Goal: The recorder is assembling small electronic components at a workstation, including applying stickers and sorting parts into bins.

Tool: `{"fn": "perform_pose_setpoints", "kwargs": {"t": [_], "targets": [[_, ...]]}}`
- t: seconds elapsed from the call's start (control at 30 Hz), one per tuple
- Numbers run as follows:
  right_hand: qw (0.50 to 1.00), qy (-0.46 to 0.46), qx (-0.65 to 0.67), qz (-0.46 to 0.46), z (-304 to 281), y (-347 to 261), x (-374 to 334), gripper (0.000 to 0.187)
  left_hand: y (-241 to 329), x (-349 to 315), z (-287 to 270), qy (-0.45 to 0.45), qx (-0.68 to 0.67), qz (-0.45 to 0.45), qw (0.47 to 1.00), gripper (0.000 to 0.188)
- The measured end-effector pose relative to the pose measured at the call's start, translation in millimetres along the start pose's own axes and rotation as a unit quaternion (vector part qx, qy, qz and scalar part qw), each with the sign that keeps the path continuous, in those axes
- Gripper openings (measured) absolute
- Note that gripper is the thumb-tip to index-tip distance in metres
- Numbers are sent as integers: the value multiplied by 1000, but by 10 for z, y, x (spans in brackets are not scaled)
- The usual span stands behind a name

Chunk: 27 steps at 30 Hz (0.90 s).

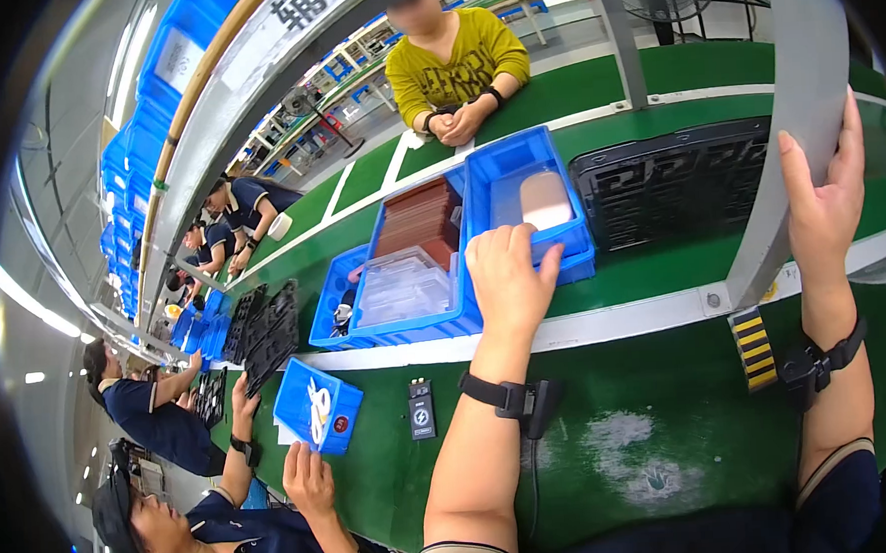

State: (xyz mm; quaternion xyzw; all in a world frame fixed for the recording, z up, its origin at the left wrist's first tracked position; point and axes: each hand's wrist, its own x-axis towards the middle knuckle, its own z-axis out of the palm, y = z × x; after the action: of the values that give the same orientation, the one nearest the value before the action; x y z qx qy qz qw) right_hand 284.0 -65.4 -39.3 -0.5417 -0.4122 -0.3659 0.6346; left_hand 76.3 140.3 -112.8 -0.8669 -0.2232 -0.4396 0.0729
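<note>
My left hand (511,281) is closed over the near rim of a blue plastic bin (517,152), its thumb at the bin's corner. Inside that bin lies a pale pinkish rounded piece (545,200). My right hand (825,191) holds a grey metal post (801,67), thumb on one side and fingers stretched up the other. Left of my left hand, another blue bin holds a stack of brown sheets (415,223) and clear plastic pieces (403,287). Both wrists wear black straps. Part of the right hand's grip is hidden.
A black moulded tray (673,179) lies between bin and post. Nearer are a small black device (422,410), a blue box (336,427) with white-handled scissors (319,411), and a striped block (753,348). A co-worker's hands (308,479) are at left; another person (457,65) leans on the green bench opposite.
</note>
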Motion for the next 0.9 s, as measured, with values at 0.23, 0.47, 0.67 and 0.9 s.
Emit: {"fn": "perform_pose_setpoints", "kwargs": {"t": [0.23, 0.47, 0.67, 0.9], "targets": [[999, -12, -30, 14, -44, 18, 1, 62, 0, 19, 12, 30, -10, 19, 999, 31], [999, -9, -21, 24, -21, 42, -21, 62, -179, 72, -132, 44, -2, 12, 999, 29], [999, -6, -33, 13, -53, 72, -31, 62, -372, 84, -268, 63, 51, -31, 996, 30], [998, -15, -59, 7, -43, 91, -43, 59, -570, 2, -288, 49, 104, -59, 992, 30]]}}
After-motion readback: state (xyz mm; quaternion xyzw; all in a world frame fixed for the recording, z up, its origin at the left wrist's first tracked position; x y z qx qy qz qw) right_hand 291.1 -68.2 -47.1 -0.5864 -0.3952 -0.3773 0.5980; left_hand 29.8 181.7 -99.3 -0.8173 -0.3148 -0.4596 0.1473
